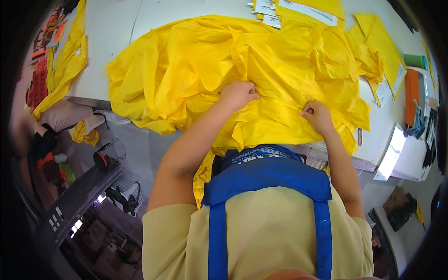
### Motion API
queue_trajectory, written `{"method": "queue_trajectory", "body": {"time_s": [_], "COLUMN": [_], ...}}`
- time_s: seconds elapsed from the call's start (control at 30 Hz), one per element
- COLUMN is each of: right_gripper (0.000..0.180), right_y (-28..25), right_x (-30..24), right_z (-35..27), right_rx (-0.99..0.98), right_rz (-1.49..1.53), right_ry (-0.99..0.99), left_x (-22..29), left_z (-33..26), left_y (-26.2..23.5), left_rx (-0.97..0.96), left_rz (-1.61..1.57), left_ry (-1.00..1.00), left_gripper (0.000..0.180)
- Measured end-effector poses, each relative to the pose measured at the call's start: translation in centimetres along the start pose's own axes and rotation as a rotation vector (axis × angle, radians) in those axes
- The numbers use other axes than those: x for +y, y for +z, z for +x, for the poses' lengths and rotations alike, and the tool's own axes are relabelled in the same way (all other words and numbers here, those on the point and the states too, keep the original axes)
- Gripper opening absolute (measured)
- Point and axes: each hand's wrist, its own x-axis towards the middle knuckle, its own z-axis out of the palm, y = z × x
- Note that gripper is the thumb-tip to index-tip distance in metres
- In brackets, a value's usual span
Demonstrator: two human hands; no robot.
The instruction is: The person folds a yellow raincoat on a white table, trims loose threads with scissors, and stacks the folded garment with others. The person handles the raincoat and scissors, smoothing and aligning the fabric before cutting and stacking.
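Note:
A large heap of thin, slightly shiny yellow fabric (pixel 186 65) spreads in loose folds over the white table and hangs over its near edge against my blue apron. Near its middle my left hand (pixel 239 94) is closed, its fingertips pinching the cloth along a fold. Farther right and a bit closer to me, my right hand (pixel 318 114) also pinches the fabric, with its fingers curled in. Between the two hands the cloth lies fairly flat, with a crease or seam line running across. Whether it is a finished garment I cannot tell.
More yellow pieces (pixel 380 42) with white paper slips lie at the far right, near a green roll (pixel 415 61) and an orange-brown panel (pixel 412 91). White labels (pixel 270 9) rest at the back. Another person's arm (pixel 35 133) is at the left, beside further yellow cloth (pixel 70 60).

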Motion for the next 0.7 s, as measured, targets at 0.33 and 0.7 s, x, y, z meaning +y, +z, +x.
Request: {"method": "queue_trajectory", "body": {"time_s": [0.33, 0.7], "right_gripper": [0.019, 0.021], "right_y": [0.0, 9.5], "right_x": [0.4, -23.9], "right_z": [-0.1, 0.3], "right_rx": [-0.023, -0.013], "right_rz": [-0.002, 0.092], "right_ry": [-0.004, -0.810], "left_x": [-10.0, -13.6], "left_z": [-14.8, -21.1], "left_y": [-7.5, -7.6], "left_rx": [0.697, 0.801], "left_rz": [0.747, 0.263], "left_ry": [-0.054, 0.292], "left_gripper": [0.024, 0.009]}}
